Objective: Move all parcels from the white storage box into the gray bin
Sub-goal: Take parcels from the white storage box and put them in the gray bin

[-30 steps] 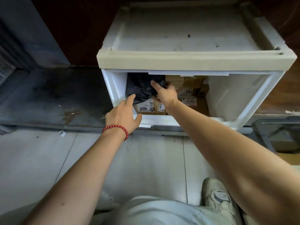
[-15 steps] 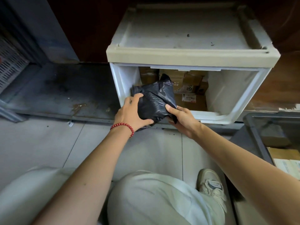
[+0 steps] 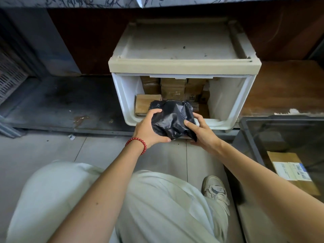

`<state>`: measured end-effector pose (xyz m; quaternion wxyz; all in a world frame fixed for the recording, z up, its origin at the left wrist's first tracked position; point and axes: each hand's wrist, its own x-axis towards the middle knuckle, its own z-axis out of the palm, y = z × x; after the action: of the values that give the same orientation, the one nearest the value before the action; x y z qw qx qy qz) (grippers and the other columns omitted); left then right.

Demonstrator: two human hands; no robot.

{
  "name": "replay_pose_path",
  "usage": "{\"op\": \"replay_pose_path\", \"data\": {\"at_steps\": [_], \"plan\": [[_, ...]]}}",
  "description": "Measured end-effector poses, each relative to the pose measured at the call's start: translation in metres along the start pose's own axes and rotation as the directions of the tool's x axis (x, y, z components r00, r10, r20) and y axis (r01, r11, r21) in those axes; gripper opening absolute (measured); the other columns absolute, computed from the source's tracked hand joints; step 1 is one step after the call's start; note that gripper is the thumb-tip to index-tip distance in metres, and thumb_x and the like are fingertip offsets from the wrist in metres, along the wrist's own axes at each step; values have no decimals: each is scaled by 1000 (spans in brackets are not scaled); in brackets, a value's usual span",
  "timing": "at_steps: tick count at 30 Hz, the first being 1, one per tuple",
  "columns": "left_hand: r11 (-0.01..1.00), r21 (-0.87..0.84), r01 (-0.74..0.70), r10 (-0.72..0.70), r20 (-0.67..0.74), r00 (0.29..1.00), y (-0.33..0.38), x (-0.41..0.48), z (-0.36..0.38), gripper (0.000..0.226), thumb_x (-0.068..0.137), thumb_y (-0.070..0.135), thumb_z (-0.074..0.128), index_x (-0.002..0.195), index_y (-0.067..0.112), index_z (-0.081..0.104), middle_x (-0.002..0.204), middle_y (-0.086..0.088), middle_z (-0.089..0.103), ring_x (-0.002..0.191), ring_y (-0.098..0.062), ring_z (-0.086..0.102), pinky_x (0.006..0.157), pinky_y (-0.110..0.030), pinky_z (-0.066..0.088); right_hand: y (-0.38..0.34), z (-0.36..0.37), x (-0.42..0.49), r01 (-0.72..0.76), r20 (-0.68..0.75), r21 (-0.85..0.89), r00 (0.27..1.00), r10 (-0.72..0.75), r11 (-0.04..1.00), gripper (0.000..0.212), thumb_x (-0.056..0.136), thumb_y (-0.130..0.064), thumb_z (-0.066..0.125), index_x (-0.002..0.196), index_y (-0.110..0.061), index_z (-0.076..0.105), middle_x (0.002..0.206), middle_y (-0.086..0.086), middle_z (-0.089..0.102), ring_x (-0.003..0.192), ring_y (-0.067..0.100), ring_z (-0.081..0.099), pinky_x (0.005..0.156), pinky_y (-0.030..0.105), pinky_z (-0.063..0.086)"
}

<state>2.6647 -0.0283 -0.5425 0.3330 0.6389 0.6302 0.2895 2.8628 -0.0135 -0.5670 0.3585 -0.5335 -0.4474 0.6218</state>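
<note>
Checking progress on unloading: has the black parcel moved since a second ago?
Yes. The black parcel came forward out of the white box; left hand and right hand hold it at the box's front lip.

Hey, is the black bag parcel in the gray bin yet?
No, the left hand and the right hand hold the black bag parcel in front of the white storage box, outside the gray bin.
</note>
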Motion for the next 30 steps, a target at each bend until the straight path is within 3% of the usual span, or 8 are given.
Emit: {"op": "replay_pose_path", "data": {"at_steps": [4,8,11,17,20,22,25,30], "plan": [[999,37,3,-1,-42,999,10,-2,0,83,55,26,91,129,32,51,121,6,60,105,-11,53,88,-16,38,-3,-9,-9,33,27,-132,999,-30,991,57,84,-51,65,133,-37,42,123,1,62,112,19,60,93,38,48],[1000,-19,3,-4,-69,998,16,-2,0,79,59,31,90,129,29,53,120,5,61,99,-9,54,84,-18,41,-8,-16,-14,194,143,-270,977,-160,943,88,61,-38,84,136,-26,41,127,-6,59,116,9,58,101,28,45],[995,-97,3,-5,-15,1000,21,-3,-1,78,62,34,88,130,27,50,118,8,59,104,-10,55,84,-20,44,-12,-21,-12,249,21,-396,965,-263,884,80,60,-33,89,129,-22,51,122,-5,63,112,12,60,101,33,47],[991,-132,27,-26,12,1000,31,-2,-3,86,55,34,91,127,29,45,106,12,59,101,-4,58,89,-25,44,-17,-24,-21,230,-97,-394,952,-289,890,51,74,-46,76,118,-24,60,111,-6,68,98,8,63,80,16,48],[997,-48,62,-64,-42,997,28,1,1,84,59,42,88,131,22,49,109,7,66,111,-13,58,93,-27,42,-21,-19,-25,207,-160,-416,942,-295,886,28,81,-48,69,92,-24,61,92,-8,62,78,6,55,66,15,42],[996,-61,68,-72,-65,995,30,1,5,72,64,47,84,125,22,54,115,7,62,105,-10,55,83,-21,42,-24,-18,-25,195,-205,-428,930,-305,882,32,84,-50,64,78,-21,54,89,-9,52,77,7,50,73,22,43],[991,-124,59,-65,-43,997,32,1,12,60,69,50,79,118,25,56,110,10,58,99,-9,53,70,-15,40,-27,-19,-24,180,-196,-251,953,-232,951,37,86,-53,59,101,-20,53,102,-14,56,96,6,56,87,26,45],[961,-254,110,-109,16,994,35,5,23,67,71,52,76,125,25,46,122,7,57,110,-14,55,88,-32,50,-30,-28,-23,111,-121,-109,985,-124,988,66,72,-63,63,118,-19,47,116,-3,60,106,13,60,85,26,48]]}}
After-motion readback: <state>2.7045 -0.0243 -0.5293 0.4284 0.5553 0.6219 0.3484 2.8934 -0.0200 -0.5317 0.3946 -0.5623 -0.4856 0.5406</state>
